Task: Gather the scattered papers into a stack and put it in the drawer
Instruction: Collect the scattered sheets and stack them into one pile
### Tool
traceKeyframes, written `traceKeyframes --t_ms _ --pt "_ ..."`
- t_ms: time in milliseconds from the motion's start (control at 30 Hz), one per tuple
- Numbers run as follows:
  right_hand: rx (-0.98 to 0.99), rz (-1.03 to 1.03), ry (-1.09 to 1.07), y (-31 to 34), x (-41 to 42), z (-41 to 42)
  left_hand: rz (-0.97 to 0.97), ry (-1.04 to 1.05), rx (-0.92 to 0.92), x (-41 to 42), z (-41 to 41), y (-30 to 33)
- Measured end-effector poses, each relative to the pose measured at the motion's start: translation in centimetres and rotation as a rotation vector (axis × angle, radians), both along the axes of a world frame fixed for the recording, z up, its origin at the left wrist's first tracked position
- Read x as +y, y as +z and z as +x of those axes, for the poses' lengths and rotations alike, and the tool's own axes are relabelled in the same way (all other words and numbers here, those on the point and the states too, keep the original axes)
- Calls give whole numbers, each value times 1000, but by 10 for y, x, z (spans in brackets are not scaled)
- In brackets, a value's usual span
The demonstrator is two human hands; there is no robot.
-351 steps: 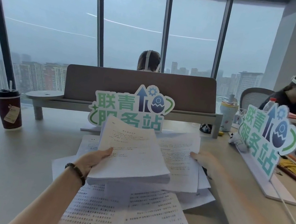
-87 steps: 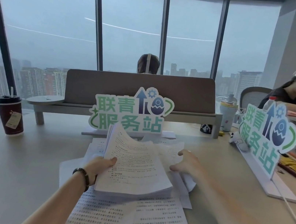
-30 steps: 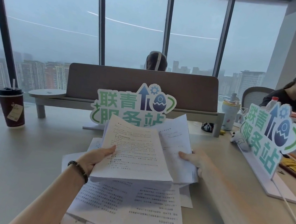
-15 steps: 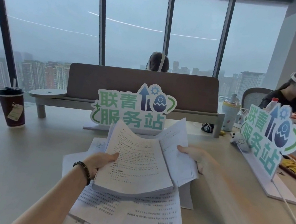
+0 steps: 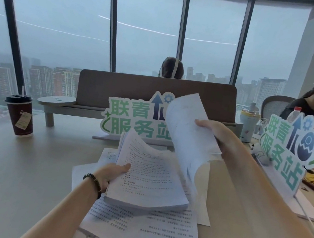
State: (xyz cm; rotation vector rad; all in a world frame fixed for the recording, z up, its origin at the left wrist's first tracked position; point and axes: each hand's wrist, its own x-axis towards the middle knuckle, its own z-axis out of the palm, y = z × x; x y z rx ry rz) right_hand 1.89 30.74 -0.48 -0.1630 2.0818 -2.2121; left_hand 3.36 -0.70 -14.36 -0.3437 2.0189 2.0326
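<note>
My left hand (image 5: 112, 174) grips the left edge of a thick stack of printed papers (image 5: 150, 177), held a little above the desk with my thumb on top. My right hand (image 5: 214, 134) pinches a few loose sheets (image 5: 187, 132) and holds them up, curling, above the stack's right side. Several more printed sheets (image 5: 147, 233) lie spread on the desk under and in front of the stack. No drawer is in view.
A green-lettered sign (image 5: 137, 122) stands just behind the papers and a second sign (image 5: 290, 151) stands at the right. A dark red coffee cup (image 5: 20, 116) is at the far left. A brown desk divider (image 5: 155, 94) is behind, with people seated beyond and at the right.
My right hand has lifted its sheets higher, up off the desk and above the stack. The stack in my left hand has stayed in about the same place.
</note>
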Motion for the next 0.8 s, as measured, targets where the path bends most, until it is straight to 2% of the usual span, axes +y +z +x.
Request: traceKeyframes --t_ms 167,333,500,700,800 --pt "-56 -137 127 -2 1 5 17 -5 38 -5 -2 -1" --pt "-115 39 -41 -60 -3 -9 70 -9 79 -7 0 4" --pt "-230 188 -52 -106 -8 -15 92 -51 101 -6 -2 6" --pt "-182 222 -154 -126 -24 -18 171 -44 39 -3 1 3" --pt "-189 182 -209 -131 -22 -23 147 -25 25 -3 0 2"
